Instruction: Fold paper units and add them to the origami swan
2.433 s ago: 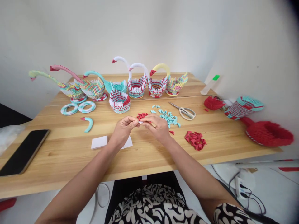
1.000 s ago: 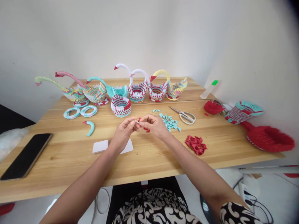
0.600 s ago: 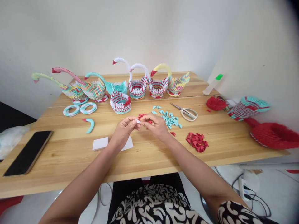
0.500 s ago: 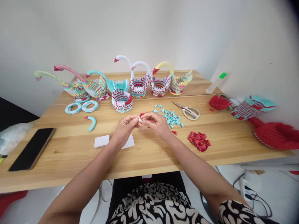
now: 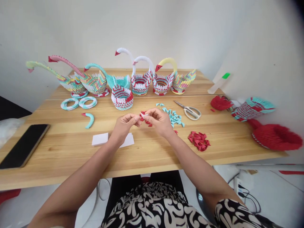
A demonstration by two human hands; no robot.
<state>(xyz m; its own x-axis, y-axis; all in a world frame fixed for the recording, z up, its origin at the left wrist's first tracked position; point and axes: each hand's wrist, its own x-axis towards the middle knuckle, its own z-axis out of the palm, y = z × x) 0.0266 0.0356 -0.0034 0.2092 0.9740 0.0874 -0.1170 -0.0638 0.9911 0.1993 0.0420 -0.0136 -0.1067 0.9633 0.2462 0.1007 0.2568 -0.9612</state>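
Between my fingertips, over the middle of the table, is a small white folded paper piece [image 5: 143,115]. My right hand [image 5: 161,123] pinches it from the right. The fingers of my left hand [image 5: 125,126] are closed at its other end. Just behind the hands lie red folded paper pieces [image 5: 147,123], partly covered by them. A fan of white paper slips [image 5: 128,140] rests by my left wrist, and a stack of white slips [image 5: 99,139] is left of it. Turquoise folded pieces [image 5: 174,118] are scattered beyond my right hand.
Paper swans and baskets [image 5: 122,100] line the back. Two paper rings [image 5: 87,102], a curved turquoise neck [image 5: 89,121] and a phone [image 5: 25,145] lie left. To the right are scissors [image 5: 192,112], a red pile [image 5: 199,141] and a large red paper model [image 5: 276,136].
The white piece has turned and more of its length shows between my fingers. My hands have shifted slightly. The whole view has moved a little, so the table things appear farther left.
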